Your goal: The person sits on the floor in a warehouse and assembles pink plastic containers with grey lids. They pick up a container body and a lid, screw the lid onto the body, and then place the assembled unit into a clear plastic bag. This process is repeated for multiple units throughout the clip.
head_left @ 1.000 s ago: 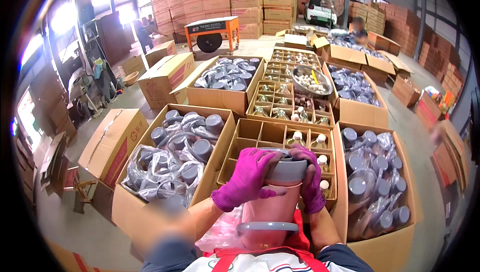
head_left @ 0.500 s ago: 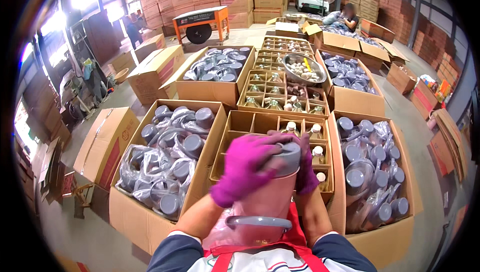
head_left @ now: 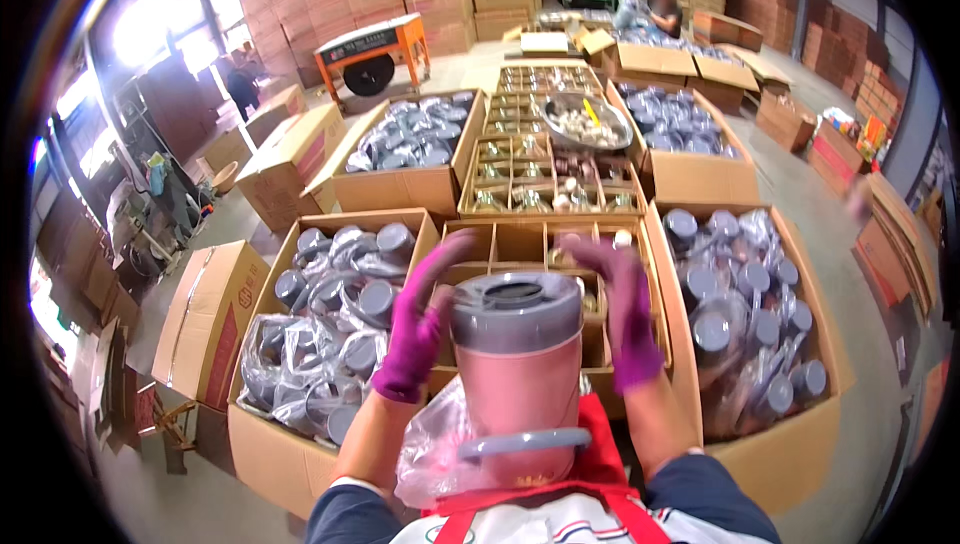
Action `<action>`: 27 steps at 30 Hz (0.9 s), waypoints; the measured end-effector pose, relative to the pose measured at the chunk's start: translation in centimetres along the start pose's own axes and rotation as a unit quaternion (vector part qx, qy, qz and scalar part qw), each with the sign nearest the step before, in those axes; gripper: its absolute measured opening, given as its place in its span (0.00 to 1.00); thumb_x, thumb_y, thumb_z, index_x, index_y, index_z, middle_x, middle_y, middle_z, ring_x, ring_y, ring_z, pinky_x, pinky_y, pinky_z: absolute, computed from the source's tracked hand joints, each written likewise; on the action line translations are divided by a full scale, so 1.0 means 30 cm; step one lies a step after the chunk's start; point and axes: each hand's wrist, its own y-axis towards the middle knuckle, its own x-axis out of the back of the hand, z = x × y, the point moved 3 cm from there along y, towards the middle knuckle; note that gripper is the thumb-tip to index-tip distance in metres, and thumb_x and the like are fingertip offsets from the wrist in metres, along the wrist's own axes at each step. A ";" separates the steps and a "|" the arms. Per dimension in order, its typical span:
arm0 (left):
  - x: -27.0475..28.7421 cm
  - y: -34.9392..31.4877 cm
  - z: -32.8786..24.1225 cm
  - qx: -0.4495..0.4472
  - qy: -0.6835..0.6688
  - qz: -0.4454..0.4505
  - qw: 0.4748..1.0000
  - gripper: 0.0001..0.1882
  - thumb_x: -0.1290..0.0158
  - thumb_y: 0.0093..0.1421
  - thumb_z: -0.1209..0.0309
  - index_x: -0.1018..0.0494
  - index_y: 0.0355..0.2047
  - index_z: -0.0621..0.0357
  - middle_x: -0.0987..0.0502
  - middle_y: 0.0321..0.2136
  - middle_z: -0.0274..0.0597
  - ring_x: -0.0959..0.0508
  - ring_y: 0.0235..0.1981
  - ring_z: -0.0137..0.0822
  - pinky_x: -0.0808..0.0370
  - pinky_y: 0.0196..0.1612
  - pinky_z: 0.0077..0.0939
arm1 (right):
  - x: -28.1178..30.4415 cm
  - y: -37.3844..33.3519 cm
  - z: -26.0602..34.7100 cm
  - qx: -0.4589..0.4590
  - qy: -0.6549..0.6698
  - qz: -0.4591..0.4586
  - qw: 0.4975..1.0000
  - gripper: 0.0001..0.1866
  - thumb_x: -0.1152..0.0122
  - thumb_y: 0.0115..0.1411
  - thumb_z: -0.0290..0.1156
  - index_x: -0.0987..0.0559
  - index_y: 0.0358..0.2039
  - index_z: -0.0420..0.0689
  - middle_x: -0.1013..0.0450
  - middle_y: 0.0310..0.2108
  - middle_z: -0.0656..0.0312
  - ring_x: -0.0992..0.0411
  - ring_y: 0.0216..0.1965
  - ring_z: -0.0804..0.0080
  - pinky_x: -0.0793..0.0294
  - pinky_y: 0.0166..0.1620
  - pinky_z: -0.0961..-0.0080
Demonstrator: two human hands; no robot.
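Observation:
A pink cylindrical jug, perhaps a vacuum flask, stands upright against my red apron. Its grey collar has a dark round opening on top, and a grey handle faces me. My left hand, in a purple glove, is raised beside the collar's left side, fingers apart and empty. On the other side my gloved right hand is likewise open and off the jug. Clear plastic wrap bunches at the jug's lower left. Behind it, a divided carton is partly hidden by hands and jug.
Open cartons of grey-capped parts in plastic stand at left and right. Farther on, a metal bowl of small pale pieces rests on a divided carton of glass flasks. A person sits at the far right.
Both hands have come off the jug's grey top and spread to either side, uncovering the collar and its opening. The view has shifted slightly.

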 end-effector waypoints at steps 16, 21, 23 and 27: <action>-0.031 -0.035 0.002 0.020 -0.101 0.044 0.994 0.15 0.51 0.61 0.67 0.19 0.37 0.66 0.24 0.53 0.55 0.25 0.53 0.49 0.30 0.57 0.40 | -0.001 0.048 -0.104 -0.037 -0.225 0.117 0.967 0.25 0.55 0.72 0.49 0.16 0.43 0.43 0.19 0.35 0.54 0.22 0.40 0.70 0.25 0.46 0.71; -0.184 -0.009 -0.229 -0.148 0.030 0.055 0.987 0.18 0.47 0.57 0.66 0.22 0.45 0.62 0.27 0.57 0.55 0.24 0.49 0.51 0.29 0.53 0.41 | 0.100 0.098 0.095 -0.018 -0.367 0.338 0.867 0.18 0.35 0.56 0.45 0.15 0.40 0.46 0.23 0.30 0.54 0.25 0.36 0.57 0.26 0.44 0.63; -0.228 -0.015 -0.318 -0.204 0.052 0.092 0.973 0.21 0.43 0.51 0.64 0.23 0.44 0.62 0.27 0.57 0.56 0.23 0.47 0.53 0.29 0.49 0.43 | 0.053 0.044 0.257 -0.037 -0.578 0.330 0.745 0.14 0.32 0.50 0.39 0.16 0.36 0.47 0.25 0.32 0.53 0.28 0.39 0.54 0.29 0.45 0.60; -0.239 -0.098 -0.362 -0.278 0.024 0.058 0.959 0.23 0.38 0.40 0.63 0.23 0.36 0.62 0.26 0.55 0.54 0.22 0.42 0.50 0.26 0.44 0.43 | -0.003 -0.052 0.461 0.111 -0.634 0.305 0.702 0.14 0.34 0.47 0.42 0.19 0.26 0.44 0.25 0.27 0.49 0.26 0.34 0.50 0.26 0.41 0.58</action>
